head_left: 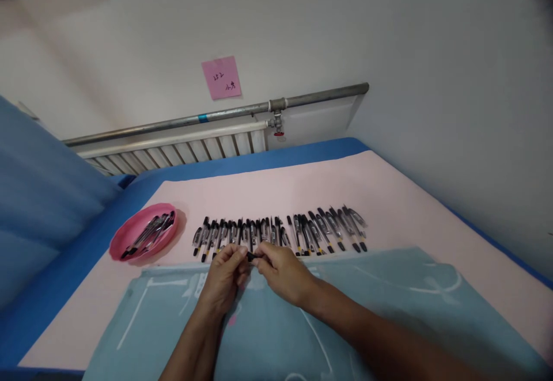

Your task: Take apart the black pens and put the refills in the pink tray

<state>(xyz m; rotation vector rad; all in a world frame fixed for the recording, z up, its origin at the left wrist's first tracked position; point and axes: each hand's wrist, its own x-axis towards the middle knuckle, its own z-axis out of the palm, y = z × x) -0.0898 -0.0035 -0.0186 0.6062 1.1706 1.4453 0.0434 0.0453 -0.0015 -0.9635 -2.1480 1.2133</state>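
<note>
1. Holding a short, black, rod-like piece, seemingly plastic [251, 256], our bare left hand [222, 277] and bare right hand [280, 269] meet at the front centre of the tabletop, which is covered in pale pink sheeting [268, 188].

2. The relation that matters most, we judge, is end to end: the black piece lies directly between our two sets of fingertips, left fingers at its left end, right fingers at its right. Neither hand is nearer, since both touch it.

3. Its long axis appears to run sideways, from hand to hand, dipping slightly toward our right. Our fingers cover most of it, so we cannot tell its full length.

4. The fingers of both hands are closed in a pinch, thumbs uppermost.

5. Just beyond our fingers lies a row of clear-barrelled pens with black ends [239, 234], mostly pointing away from us. A second row of similar pens, slanted [328, 231], lies beyond our right hand and to its right.

6. Left of the rows, nearer our left hand, sits a round, bright pink bowl [116, 248] holding a loose bundle of pens [149, 234].

7. Beneath our wrists spreads a blue-green cloth with white line markings [367, 300].
</note>
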